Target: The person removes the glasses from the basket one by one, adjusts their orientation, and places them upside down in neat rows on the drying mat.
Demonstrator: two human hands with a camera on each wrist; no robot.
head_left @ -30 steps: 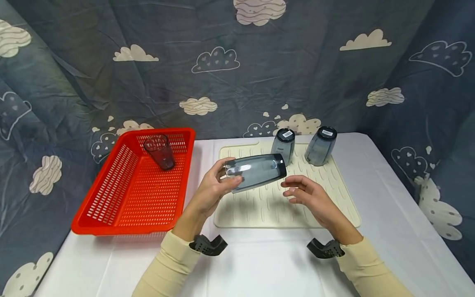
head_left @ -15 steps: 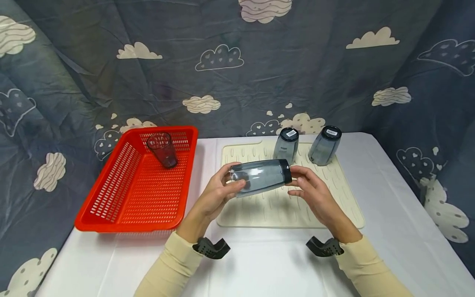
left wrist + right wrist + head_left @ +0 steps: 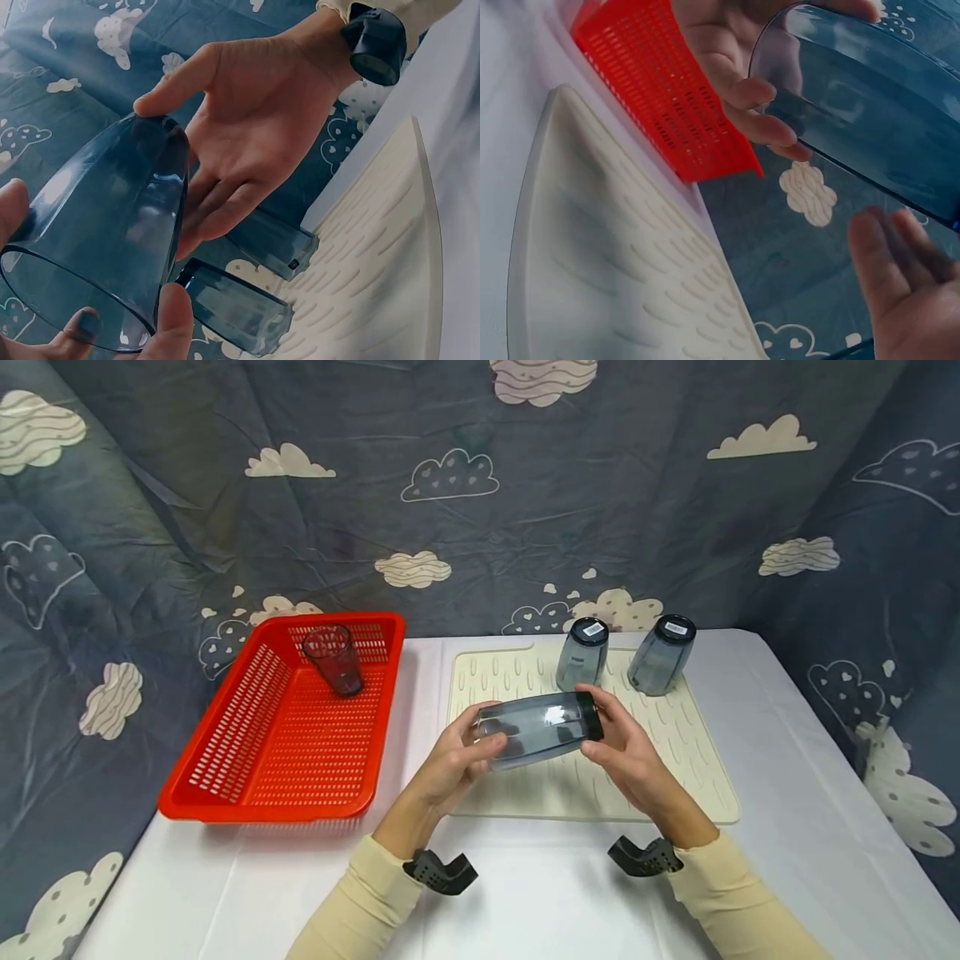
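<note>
White tablecloth (image 3: 555,910) nearest, beige sleeves (image 3: 375,881) reaching in over it, a black wrist camera (image 3: 442,872) at each cuff. Left hand (image 3: 448,762) grips the grey-blue tumbler (image 3: 536,727) by its mouth end, thumb on the near side; right hand (image 3: 633,762) pinches its dark base, thumb below, a finger over the top. Tumbler lies nearly sideways, off the surface, above the cream ribbed drying mat (image 3: 540,797). To the left on the table: red perforated basket (image 3: 262,812), one tinted tumbler (image 3: 337,664) mouth up toward its back wall. At the far part of the mat, two more tumblers (image 3: 581,664) (image 3: 660,662) stand mouth down, apart, labels on their bases. Cloud-print backdrop (image 3: 450,543) behind. Step in hand looks like a two-handed turn or hand-over, basket to mat, by the look of the layout. Next move likely calls for firming the right grip on the base, freeing the left from the rim, tipping the mouth down and setting it near the other two without knocking them.
</note>
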